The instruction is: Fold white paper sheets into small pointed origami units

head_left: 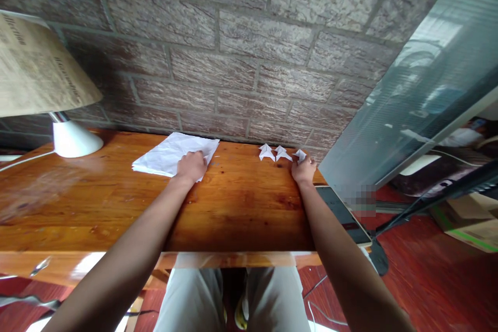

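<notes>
My left hand [192,166] rests, fingers curled, on the right part of a stack of white paper sheets [161,154]. Its fingertips are turned away from me, so I cannot make out whether a sheet is pinched in them. Toward the back right of the wooden table, my right hand [304,170] closes on a small white folded paper figure [300,154], whose top shows above the fingers. To its left stand two similar pointed figures, a middle paper figure [283,153] and a left paper figure [266,152], close together in a row.
A lamp [75,137] with a printed shade stands at the table's left. Beside my right forearm lies a dark flat tablet [342,212] at the right edge. A brick wall [233,78] borders the table [241,207] behind; a glass panel [389,109] rises at right.
</notes>
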Motion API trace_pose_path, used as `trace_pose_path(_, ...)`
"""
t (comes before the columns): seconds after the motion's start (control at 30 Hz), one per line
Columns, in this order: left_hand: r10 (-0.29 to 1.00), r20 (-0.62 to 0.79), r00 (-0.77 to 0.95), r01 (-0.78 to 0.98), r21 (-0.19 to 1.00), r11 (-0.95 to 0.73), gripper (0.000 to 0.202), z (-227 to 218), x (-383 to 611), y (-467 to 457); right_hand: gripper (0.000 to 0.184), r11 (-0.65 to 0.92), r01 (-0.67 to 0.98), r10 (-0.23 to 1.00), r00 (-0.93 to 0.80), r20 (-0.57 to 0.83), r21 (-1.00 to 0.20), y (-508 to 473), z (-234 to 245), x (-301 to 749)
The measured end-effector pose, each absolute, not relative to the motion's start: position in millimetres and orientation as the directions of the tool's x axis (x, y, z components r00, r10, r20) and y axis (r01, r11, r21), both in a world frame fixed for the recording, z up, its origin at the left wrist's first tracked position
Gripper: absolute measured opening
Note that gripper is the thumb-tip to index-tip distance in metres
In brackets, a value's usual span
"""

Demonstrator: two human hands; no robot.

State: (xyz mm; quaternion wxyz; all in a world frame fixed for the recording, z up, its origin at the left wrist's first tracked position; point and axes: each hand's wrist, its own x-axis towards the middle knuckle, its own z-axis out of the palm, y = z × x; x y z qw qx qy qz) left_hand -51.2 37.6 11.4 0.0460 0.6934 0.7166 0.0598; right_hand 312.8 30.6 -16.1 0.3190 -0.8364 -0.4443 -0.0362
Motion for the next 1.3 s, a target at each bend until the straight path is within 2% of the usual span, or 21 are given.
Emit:
trace_pose_path(0.17,0.997,0.024,-0.070,0.988,0.140,0.066,0.044,13,-49,37,0.041,-0.398,0.790,0.745,0.575,0.338,-0.466,38,-18,318)
trace_pose_path(0.33,0.998,0.024,-0.066,0.990,0.128,0.063,0.043,12,-49,38,0.047,-0.433,0.796,0.760,0.575,0.303,-0.424,49,-11,328)
trace_pose_path(0.5,0.996,0.041,-0.074,0.990,0.121,0.068,0.043,10,-49,39,0.038,-0.415,0.825,0.793,0.534,0.292,-0.383,52,-11,331)
trace_pose_path(0.73,0.993,0.096,-0.071,0.987,0.152,0.056,0.043,12,-47,35,0.038,-0.344,0.843,0.803,0.493,0.335,-0.414,48,-10,331)
trace_pose_path(0.83,0.987,0.147,-0.069,0.984,0.174,0.043,0.042,15,-45,34,0.034,-0.322,0.832,0.799,0.494,0.342,-0.451,45,-11,334)
trace_pose_path(0.93,0.967,0.251,-0.052,0.977,0.214,-0.003,0.041,18,-43,32,0.038,-0.285,0.827,0.778,0.495,0.386,-0.485,42,-11,331)
trace_pose_path(1.03,0.898,0.441,0.016,0.928,0.327,-0.177,0.043,21,-37,26,0.051,-0.177,0.827,0.748,0.465,0.473,-0.534,38,-9,308)
trace_pose_path(1.1,0.808,0.587,0.046,0.817,0.444,-0.369,0.041,21,-30,22,0.074,0.085,0.714,0.741,0.421,0.523,-0.695,36,-6,283)
trace_pose_path(1.17,0.747,0.664,0.004,0.628,0.580,-0.519,0.038,20,-20,19,0.098,0.242,0.457,0.819,0.377,0.433,-0.856,33,-2,255)
trace_pose_path(1.23,0.765,0.644,-0.017,0.331,0.726,-0.603,0.039,18,-9,18,0.112,0.246,0.173,0.913,0.288,0.288,-0.954,29,2,232)
trace_pose_path(1.3,0.857,0.515,-0.019,-0.027,0.857,-0.515,0.044,16,0,19,0.111,0.195,-0.085,0.966,0.190,0.176,-0.977,25,5,218)
